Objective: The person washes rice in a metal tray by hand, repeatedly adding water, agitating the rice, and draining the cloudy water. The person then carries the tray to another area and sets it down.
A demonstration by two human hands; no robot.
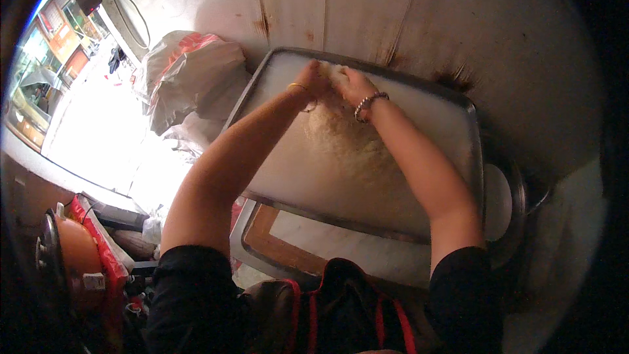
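Note:
A large rectangular metal tray (378, 231) lies before me, holding cloudy whitish liquid. A soft, pale, grainy mass (344, 140) rests in the middle of it; whether this is dough or soaked grain cannot be told. Near the tray's far edge, my left hand (314, 81) and my right hand (357, 89) close together around a pale wet clump (335, 73) of similar stuff. Part of the clump is hidden behind the fingers. A yellow band circles the left wrist, and a beaded bracelet is on the right one.
Behind the tray rises a stained pale wall (363, 10). A bulky plastic bag (194, 76) stands at the left, beside a bright opening. Lower left is an orange pot (78, 250) with a dark lid. A round white object (497, 201) sits close to the tray's right side.

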